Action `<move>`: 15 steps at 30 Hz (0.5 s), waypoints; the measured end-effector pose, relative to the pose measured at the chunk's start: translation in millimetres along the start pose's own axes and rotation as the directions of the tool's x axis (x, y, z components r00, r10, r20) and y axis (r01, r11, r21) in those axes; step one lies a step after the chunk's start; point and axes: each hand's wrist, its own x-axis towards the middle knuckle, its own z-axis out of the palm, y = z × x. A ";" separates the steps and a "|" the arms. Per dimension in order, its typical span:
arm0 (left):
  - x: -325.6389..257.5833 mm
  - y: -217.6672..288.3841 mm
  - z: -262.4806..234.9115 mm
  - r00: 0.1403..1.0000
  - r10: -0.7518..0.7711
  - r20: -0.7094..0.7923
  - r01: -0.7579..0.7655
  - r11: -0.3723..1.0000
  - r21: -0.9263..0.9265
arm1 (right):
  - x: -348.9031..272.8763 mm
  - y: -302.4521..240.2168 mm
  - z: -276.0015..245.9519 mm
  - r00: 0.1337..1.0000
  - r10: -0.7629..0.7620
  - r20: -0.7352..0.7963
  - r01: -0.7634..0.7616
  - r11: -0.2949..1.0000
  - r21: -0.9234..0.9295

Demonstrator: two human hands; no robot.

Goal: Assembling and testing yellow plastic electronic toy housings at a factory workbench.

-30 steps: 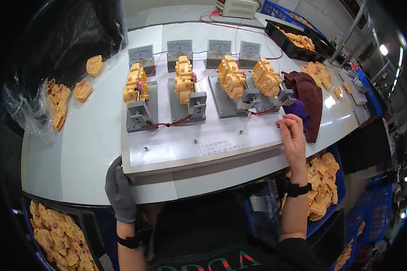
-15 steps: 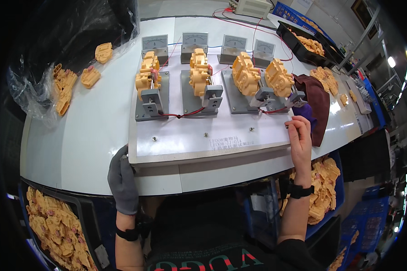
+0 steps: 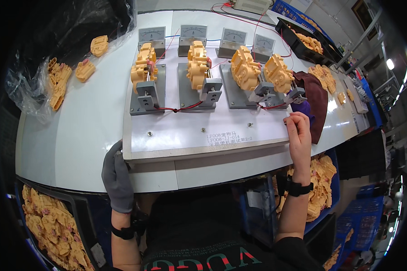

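A white test board (image 3: pixel 167 143) lies on the table in front of me. Four would-be stations aside, several yellow plastic gearbox housings (image 3: pixel 197 67) sit tilted in grey metal holders (image 3: pixel 210 90) on it. Along its front part stand small metal toggle switches (image 3: pixel 203 130). My left hand (image 3: pixel 116 178), in a grey glove, is closed around the board's front left corner. At the right edge, my bare right hand (image 3: pixel 299 131) has thumb and index finger pinched on a small dark piece, apparently another toggle switch in that row; the fingertips partly hide it.
Analog panel meters (image 3: pixel 193 34) stand behind the holders, joined by wires. Loose yellow housings (image 3: pixel 85 70) lie left beside clear plastic film. A brown cloth (image 3: pixel 315 97) lies at right. Bins of yellow housings (image 3: pixel 54 226) flank me below the table; a black tray (image 3: pixel 308 43) stands far right.
The whole view has shifted slightly, with table and board appearing a little further up and left. Both hands keep their places at the board; no housing has visibly moved.
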 end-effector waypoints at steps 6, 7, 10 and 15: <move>1.1 0.5 1.1 0.999 0.045 -0.018 -0.045 0.999 -0.008 | 1.6 -7.5 2.2 0.996 -0.067 -0.057 0.061 0.992 -0.112; 0.7 1.4 1.0 0.999 0.045 -0.013 -0.045 0.999 -0.002 | 0.8 -14.1 4.7 0.996 -0.069 -0.052 0.063 0.991 -0.115; -0.4 2.7 2.9 0.999 0.042 -0.015 -0.042 0.999 -0.006 | 0.1 -42.9 14.1 0.984 -0.180 -0.004 0.178 0.973 -0.144; -0.4 -0.1 -0.9 1.000 0.004 -0.004 -0.004 1.000 -0.015 | 2.1 -72.7 41.1 0.956 -0.172 0.238 0.192 0.979 -0.063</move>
